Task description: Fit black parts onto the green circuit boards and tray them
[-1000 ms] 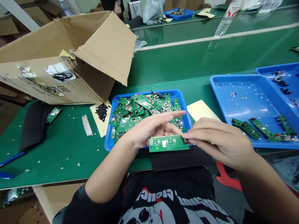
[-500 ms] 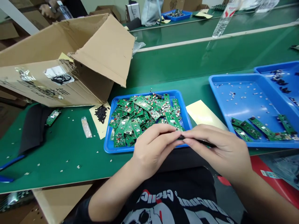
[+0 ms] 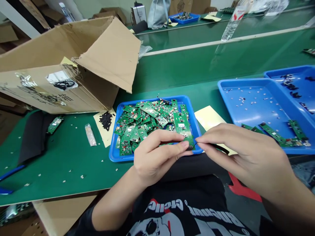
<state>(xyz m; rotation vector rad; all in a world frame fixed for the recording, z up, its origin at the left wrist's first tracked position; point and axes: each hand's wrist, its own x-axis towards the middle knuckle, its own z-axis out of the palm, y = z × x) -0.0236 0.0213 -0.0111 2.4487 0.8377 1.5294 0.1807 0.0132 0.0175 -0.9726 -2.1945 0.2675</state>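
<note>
"Below the middle of the frame, what does the left hand (image 3: 154, 157) have?"

"A green circuit board (image 3: 183, 126), pinched near its lower end between thumb and fingers. That grip is narrow. A dark part sits at the board's bottom edge, by the thumb"

"And the right hand (image 3: 251, 157)?"

"Right of centre, thumb and forefinger pressed together on a slim black strip (image 3: 222, 149). A dark tip pokes out towards the board; whether it touches, I cannot tell"

"What is behind the held board?"

"A blue tray (image 3: 112, 152) at the centre of the frame, heaped with other boards (image 3: 133, 127); the held one covers part of its right side"

"Anything more on the desk (image 3: 81, 170)?"

"Left of the tray, a cream sheet (image 3: 107, 136) with a little heap of black pieces (image 3: 106, 120), and a pale packet (image 3: 91, 134) just beside it. At the right, a larger tray (image 3: 258, 111) has several boards along its near side and pale bits scattered about"

"Upper left?"

"An open cardboard box (image 3: 108, 55), one flap slanting towards the centre"
</note>
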